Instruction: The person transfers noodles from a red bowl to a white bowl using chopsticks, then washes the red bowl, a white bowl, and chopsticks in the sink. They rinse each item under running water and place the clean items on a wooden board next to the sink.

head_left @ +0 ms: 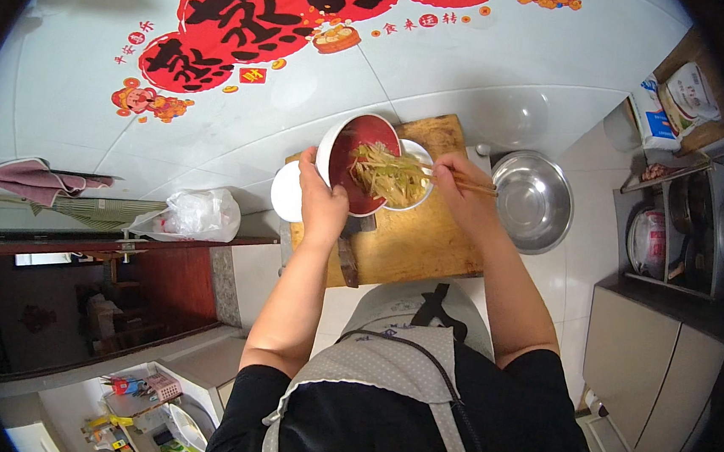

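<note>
My left hand [324,199] grips a bowl [345,133], white outside and red inside, and holds it tilted to the right. Pale green and yellowish shreds of food [376,172] lie at its lower side and spill over a white dish [420,152] beneath. Wooden chopsticks [474,184] are pinched in my right hand [459,198], their tips among the shreds. Both vessels are over a wooden cutting board [416,245]. A knife [347,263] with a dark handle lies on the board below my left hand, its blade partly hidden.
A steel basin [531,203] stands right of the board. Left of the bowl is a round white plate [286,193], partly covered by my hand. Further left, a white plastic bag [201,213] sits on a ledge. A metal rack [677,225] holding pans stands at the far right.
</note>
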### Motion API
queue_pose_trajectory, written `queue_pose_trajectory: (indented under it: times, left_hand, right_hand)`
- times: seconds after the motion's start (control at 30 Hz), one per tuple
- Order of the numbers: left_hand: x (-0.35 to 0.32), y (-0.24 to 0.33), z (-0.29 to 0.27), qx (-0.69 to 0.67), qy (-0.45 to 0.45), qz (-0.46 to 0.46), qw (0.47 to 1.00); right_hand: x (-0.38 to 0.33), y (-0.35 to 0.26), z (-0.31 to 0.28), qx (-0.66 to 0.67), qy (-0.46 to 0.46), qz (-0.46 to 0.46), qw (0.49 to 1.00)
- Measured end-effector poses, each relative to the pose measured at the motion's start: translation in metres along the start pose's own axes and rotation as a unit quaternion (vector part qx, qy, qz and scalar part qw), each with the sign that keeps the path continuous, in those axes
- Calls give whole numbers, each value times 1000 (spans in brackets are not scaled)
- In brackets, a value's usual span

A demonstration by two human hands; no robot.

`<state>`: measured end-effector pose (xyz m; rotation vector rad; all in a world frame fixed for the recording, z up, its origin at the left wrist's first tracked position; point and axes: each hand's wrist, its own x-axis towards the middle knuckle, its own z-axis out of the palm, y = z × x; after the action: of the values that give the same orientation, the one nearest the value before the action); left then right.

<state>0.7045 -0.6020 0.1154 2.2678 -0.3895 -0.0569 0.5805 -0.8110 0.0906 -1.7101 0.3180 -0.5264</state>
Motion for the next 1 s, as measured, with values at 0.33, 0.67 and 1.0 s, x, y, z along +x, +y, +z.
queue_pose_trajectory:
  times: [0.33, 0.67, 1.0]
  left_hand:
    - [-5, 7, 2, 27, 12, 11, 999]
    - [-2, -4, -2, -107, 4, -14, 994]
    - [-1, -12, -5, -126, 13, -31, 991]
  right_hand:
    - [-11, -8, 13, -43, -6, -34, 998]
    - [-20, 22, 55, 26, 8, -63, 998]
    - [-18, -8, 68, 3, 3, -163, 987]
